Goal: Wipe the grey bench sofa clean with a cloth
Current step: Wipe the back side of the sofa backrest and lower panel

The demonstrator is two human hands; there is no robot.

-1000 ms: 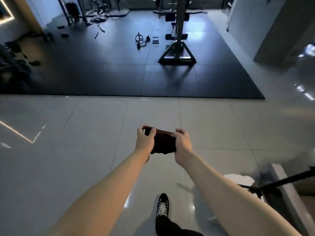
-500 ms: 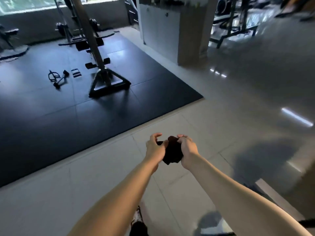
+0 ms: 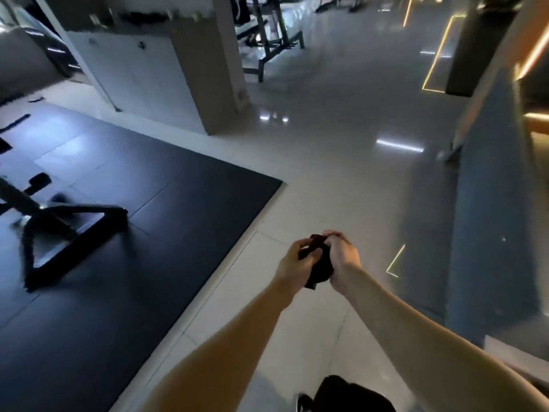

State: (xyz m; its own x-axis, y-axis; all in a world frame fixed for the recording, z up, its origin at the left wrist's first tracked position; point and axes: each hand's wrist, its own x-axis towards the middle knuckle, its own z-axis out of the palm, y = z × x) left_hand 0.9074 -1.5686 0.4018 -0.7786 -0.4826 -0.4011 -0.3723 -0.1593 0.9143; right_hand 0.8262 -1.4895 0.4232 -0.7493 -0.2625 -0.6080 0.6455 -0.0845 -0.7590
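Bunching a dark cloth (image 3: 319,264) into a crumpled wad, the left hand (image 3: 294,267) and right hand (image 3: 341,257) both grasp it above pale floor tiles (image 3: 341,179). Left lies a black mat (image 3: 148,233) bearing a machine base (image 3: 68,233); far off stands a pillar (image 3: 208,63).

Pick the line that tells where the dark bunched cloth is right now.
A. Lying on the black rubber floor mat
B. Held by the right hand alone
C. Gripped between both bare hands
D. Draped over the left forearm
C: the left hand and the right hand both grip the dark bunched cloth, held in the air above the pale tiled floor.
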